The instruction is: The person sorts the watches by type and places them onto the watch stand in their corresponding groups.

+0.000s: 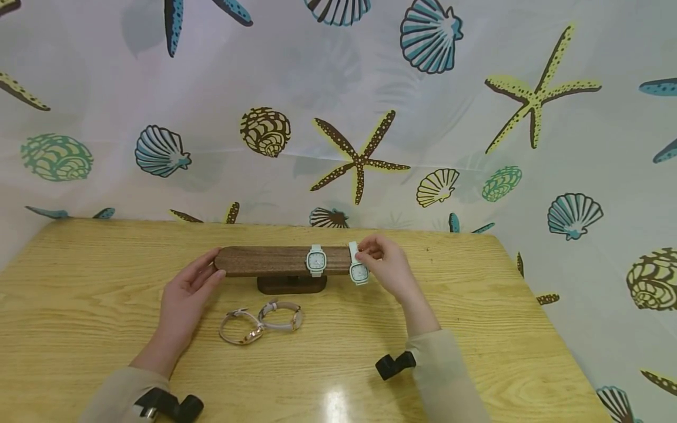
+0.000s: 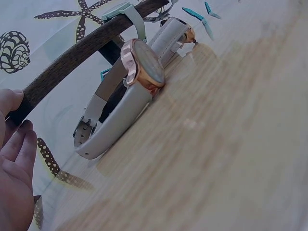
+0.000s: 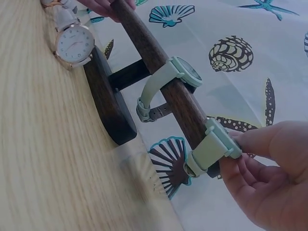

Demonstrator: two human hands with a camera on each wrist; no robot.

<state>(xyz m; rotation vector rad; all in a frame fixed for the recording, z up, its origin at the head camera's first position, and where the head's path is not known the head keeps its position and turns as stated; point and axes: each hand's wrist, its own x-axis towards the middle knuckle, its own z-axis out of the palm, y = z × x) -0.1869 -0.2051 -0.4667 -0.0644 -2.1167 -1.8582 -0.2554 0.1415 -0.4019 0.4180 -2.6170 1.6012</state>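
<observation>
- Across the table, bare wood gives room to the left and right of the hands; the back edge is nearer, with a printed cloth behind it, so the far side offers less space.
- Toward the back of the table stands the wooden bar, raised on a short foot. It should be stiff and rather smooth; because the foot is much shorter, pressing one end could tip it. Its rounded ends look good for steadying.
- At the bar's left end, the left hand holds it between thumb and fingers, parted only by the wood.
- At the other end, the right hand pinches the right mint watch, its fingers almost closed, with this watch between.
- Around this right end goes its strap, tilted. I judge it light, the strap flexible, the glass easy to scratch; better to take the case by its sides.
- Just beside it, the left mint watch also goes around the bar.
- Before the foot lie two pale-strapped watches, near enough to be knocked.
</observation>
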